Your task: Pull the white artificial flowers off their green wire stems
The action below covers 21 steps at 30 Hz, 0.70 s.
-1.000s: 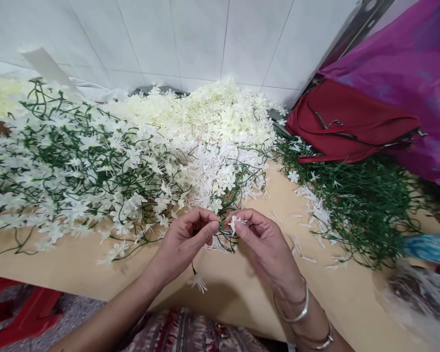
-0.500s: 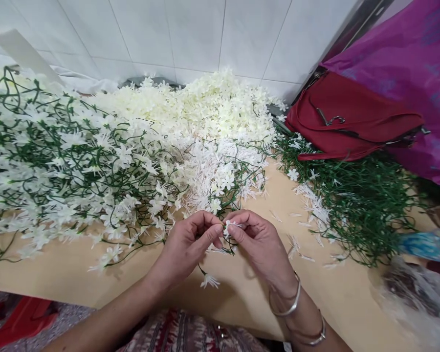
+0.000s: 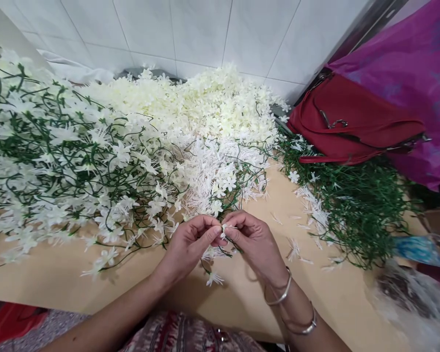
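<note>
Just in front of my body, my left hand [image 3: 194, 247] and my right hand [image 3: 256, 244] meet with pinched fingertips at one small white artificial flower [image 3: 224, 232]. My left thumb and forefinger close at its base, where the stem is mostly hidden. On the other side, my right thumb and forefinger grip the flower's petals and thin white stamen strands. A second white flower [image 3: 214, 278] dangles on a green stem below my left fingers. Beyond my fingers lies a heap of loose white stamens [image 3: 205, 171], with several flowered stems [image 3: 223, 188] on top.
Flowered green stems [image 3: 77, 161] pile up at left. Cream blossoms [image 3: 220, 105] are heaped against the tiled wall [image 3: 198, 34]. Bare green stems [image 3: 359, 210] lie at right beneath a red handbag [image 3: 355, 117]. Scattered stamens [image 3: 294, 249] and a plastic bag [image 3: 414, 303] rest on the table [image 3: 326, 303].
Both hands keep their pinch at the flower, and their fingertips have come slightly closer together. The flower between them has turned a little and shows less. The whole view has shifted slightly.
</note>
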Each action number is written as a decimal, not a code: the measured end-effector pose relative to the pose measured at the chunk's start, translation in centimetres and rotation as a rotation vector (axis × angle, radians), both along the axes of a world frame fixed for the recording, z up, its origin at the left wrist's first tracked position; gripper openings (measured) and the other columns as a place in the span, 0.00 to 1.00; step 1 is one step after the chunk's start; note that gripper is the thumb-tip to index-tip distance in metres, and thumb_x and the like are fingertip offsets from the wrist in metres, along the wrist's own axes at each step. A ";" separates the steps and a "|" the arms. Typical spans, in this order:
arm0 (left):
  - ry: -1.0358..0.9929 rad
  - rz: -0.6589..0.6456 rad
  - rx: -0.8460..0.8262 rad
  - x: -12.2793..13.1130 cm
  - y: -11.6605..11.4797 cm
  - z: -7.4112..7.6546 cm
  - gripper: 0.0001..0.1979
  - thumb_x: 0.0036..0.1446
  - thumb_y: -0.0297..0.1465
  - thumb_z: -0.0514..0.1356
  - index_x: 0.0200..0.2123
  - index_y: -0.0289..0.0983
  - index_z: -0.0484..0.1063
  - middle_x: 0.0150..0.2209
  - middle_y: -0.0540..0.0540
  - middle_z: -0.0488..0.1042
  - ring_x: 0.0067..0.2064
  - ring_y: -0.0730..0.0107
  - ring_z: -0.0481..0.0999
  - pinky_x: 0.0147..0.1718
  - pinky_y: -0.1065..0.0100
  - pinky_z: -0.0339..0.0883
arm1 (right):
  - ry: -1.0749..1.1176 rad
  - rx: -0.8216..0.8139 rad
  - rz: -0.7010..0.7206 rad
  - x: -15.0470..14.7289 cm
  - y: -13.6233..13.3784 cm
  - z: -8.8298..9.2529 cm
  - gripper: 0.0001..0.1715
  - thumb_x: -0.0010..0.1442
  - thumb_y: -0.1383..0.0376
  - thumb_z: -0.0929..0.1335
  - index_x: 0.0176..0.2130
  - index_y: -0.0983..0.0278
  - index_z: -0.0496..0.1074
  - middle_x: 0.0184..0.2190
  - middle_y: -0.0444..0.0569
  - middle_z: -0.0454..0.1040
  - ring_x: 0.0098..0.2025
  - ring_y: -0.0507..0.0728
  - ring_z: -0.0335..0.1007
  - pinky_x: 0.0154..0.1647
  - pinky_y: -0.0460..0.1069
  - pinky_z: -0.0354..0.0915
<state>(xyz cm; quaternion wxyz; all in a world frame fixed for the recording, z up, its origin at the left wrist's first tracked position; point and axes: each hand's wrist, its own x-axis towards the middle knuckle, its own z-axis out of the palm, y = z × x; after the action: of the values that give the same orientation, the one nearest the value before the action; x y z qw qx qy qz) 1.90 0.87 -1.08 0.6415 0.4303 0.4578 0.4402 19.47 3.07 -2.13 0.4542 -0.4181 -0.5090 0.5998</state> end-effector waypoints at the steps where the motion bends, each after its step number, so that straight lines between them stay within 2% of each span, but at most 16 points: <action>1: -0.003 -0.001 -0.007 0.0 0.0 0.0 0.21 0.60 0.49 0.67 0.35 0.34 0.76 0.29 0.48 0.77 0.33 0.68 0.80 0.36 0.69 0.72 | 0.004 -0.004 0.006 0.0 0.1 -0.1 0.07 0.59 0.60 0.78 0.32 0.59 0.80 0.35 0.46 0.79 0.38 0.54 0.73 0.40 0.49 0.68; 10: -0.026 0.020 -0.010 0.1 0.1 -0.6 0.21 0.59 0.50 0.67 0.36 0.36 0.75 0.33 0.47 0.79 0.34 0.67 0.81 0.37 0.67 0.75 | -0.057 0.023 -0.023 -0.4 0.0 -0.1 0.09 0.59 0.59 0.78 0.32 0.59 0.79 0.35 0.47 0.79 0.39 0.56 0.74 0.42 0.51 0.70; 17: -0.004 0.048 0.055 0.2 -0.3 -0.8 0.18 0.64 0.46 0.64 0.40 0.35 0.74 0.32 0.48 0.78 0.35 0.69 0.79 0.38 0.69 0.74 | 0.006 -0.091 0.047 0.4 0.4 0.0 0.13 0.59 0.57 0.78 0.42 0.59 0.80 0.37 0.46 0.80 0.38 0.53 0.74 0.41 0.48 0.70; 21: 0.054 0.038 0.096 0.3 -0.6 -1.0 0.15 0.66 0.44 0.62 0.40 0.36 0.74 0.34 0.48 0.77 0.36 0.69 0.79 0.38 0.69 0.73 | 0.014 -0.072 0.040 0.5 0.3 0.1 0.10 0.59 0.57 0.78 0.36 0.60 0.79 0.39 0.48 0.81 0.41 0.55 0.76 0.43 0.50 0.72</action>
<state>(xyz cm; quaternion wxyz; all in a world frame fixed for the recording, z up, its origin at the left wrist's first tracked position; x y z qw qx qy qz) 2.17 0.23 -2.11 0.5990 0.4635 0.4614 0.4621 19.99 3.36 -2.00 0.4304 -0.4195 -0.4923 0.6297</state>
